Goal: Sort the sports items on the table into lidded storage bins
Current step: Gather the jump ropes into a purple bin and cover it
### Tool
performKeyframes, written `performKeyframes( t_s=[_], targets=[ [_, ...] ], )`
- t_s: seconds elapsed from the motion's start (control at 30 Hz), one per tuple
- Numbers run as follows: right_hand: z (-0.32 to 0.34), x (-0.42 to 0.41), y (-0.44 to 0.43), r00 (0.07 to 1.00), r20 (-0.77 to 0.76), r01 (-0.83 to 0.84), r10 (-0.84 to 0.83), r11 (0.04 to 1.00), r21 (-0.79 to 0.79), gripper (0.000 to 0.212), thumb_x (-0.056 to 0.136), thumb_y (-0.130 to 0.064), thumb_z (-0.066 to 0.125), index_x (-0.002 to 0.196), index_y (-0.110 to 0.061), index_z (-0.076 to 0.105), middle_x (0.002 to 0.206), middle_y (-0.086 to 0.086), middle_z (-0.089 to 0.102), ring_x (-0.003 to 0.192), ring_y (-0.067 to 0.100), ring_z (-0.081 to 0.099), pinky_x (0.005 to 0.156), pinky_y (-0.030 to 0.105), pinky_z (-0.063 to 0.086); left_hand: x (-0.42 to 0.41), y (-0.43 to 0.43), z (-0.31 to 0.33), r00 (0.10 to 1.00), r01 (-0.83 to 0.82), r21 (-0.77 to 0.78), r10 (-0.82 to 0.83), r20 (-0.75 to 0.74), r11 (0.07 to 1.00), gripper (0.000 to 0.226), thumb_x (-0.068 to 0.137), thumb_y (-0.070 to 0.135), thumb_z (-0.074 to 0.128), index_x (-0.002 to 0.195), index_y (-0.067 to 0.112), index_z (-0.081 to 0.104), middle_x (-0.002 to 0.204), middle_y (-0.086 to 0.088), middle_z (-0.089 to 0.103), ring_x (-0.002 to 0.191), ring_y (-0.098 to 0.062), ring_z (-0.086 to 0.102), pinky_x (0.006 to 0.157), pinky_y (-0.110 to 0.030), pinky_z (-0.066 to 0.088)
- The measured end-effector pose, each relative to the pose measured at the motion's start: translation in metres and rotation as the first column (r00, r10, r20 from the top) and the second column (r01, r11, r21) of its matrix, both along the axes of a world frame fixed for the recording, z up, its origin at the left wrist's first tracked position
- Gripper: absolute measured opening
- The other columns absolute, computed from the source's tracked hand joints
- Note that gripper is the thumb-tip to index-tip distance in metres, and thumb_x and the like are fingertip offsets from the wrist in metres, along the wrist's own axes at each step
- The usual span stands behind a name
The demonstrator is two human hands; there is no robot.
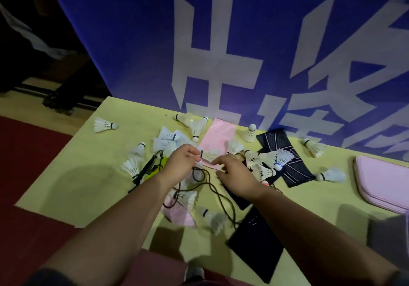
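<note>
Fingers (195, 153) of your left hand (180, 164) pinch a shuttlecock (210, 154); your right hand (236, 177) grip is unclear; pickup step, so next lift it clear of the cord (219, 195)

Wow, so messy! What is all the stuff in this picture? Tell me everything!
shuttlecocks: more than fifteen, white, scattered over the table
held shuttlecock: one, white, mid-table, pinched
cord: one, black, looping across the near middle
handle: count unclear, black, left of the hands
pink cloths: two, pink, far middle and near middle
dark cloths: several, black, some striped, right of middle
pink flat item: one, pale pink, right table edge
table: one, yellow-green
banner: one, blue with white characters, behind the table
left hand: one, pinches the held shuttlecock
right hand: one, fingers down on the pile
</note>
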State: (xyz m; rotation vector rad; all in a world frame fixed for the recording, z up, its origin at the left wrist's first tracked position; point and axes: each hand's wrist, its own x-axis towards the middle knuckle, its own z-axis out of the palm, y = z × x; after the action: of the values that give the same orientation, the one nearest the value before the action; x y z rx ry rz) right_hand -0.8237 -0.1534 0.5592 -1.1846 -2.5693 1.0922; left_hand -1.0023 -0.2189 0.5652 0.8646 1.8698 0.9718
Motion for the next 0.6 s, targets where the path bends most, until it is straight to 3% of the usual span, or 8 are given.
performKeyframes(
  t_s=[0.13, 0.3, 0.47, 0.6],
  targets=[
    [-0.006, -0.039, -0.006, 0.999, 0.019, -0.035, 0.036, 0.998, -0.047, 0.031, 0.091, -0.012, 0.057, 0.12, -0.021, 0.063, 0.12, 0.003, 0.055, 0.103, 0.019, 0.058, 0.094, 0.029, 0.045, -0.028, 0.004, -0.025, 0.998, 0.023, -0.078, -0.028, -0.064, 0.997, 0.019, 0.086, 0.006, 0.054, 0.085, 0.024, 0.061, 0.098, -0.007, 0.069, 0.095, -0.023, 0.064, 0.082, -0.036, 0.053],
    [-0.015, -0.1, -0.01, 0.995, 0.055, -0.082, 0.086, 0.995, -0.063, 0.029, 0.092, -0.013, 0.055, 0.117, -0.023, 0.065, 0.118, 0.003, 0.055, 0.104, 0.018, 0.058, 0.093, 0.032, 0.045, -0.083, -0.009, -0.047, 0.948, -0.11, -0.221, 0.035, -0.316, 0.969, 0.02, 0.088, 0.01, 0.05, 0.101, 0.02, 0.06, 0.105, -0.004, 0.065, 0.095, -0.027, 0.061, 0.075, -0.031, 0.047],
    [-0.027, -0.16, -0.013, 0.983, 0.138, -0.115, 0.121, 0.992, -0.054, 0.03, 0.091, -0.015, 0.056, 0.119, -0.021, 0.064, 0.119, 0.006, 0.055, 0.109, 0.023, 0.058, 0.094, 0.03, 0.044, -0.129, -0.03, -0.073, 0.832, -0.095, -0.427, -0.164, -0.53, 0.899, 0.026, 0.087, 0.019, 0.056, 0.113, 0.023, 0.058, 0.112, -0.007, 0.065, 0.106, -0.031, 0.057, 0.078, -0.034, 0.044],
    [-0.046, -0.189, -0.016, 0.917, 0.376, -0.146, 0.135, 0.989, 0.002, 0.03, 0.091, -0.032, 0.057, 0.118, -0.02, 0.063, 0.121, 0.01, 0.053, 0.114, 0.03, 0.056, 0.095, 0.038, 0.047, -0.139, -0.033, -0.093, 0.72, -0.003, -0.554, -0.382, -0.579, 0.833, 0.036, 0.087, 0.025, 0.057, 0.122, 0.029, 0.049, 0.121, -0.002, 0.058, 0.119, -0.028, 0.043, 0.092, -0.044, 0.034]
  ],
)
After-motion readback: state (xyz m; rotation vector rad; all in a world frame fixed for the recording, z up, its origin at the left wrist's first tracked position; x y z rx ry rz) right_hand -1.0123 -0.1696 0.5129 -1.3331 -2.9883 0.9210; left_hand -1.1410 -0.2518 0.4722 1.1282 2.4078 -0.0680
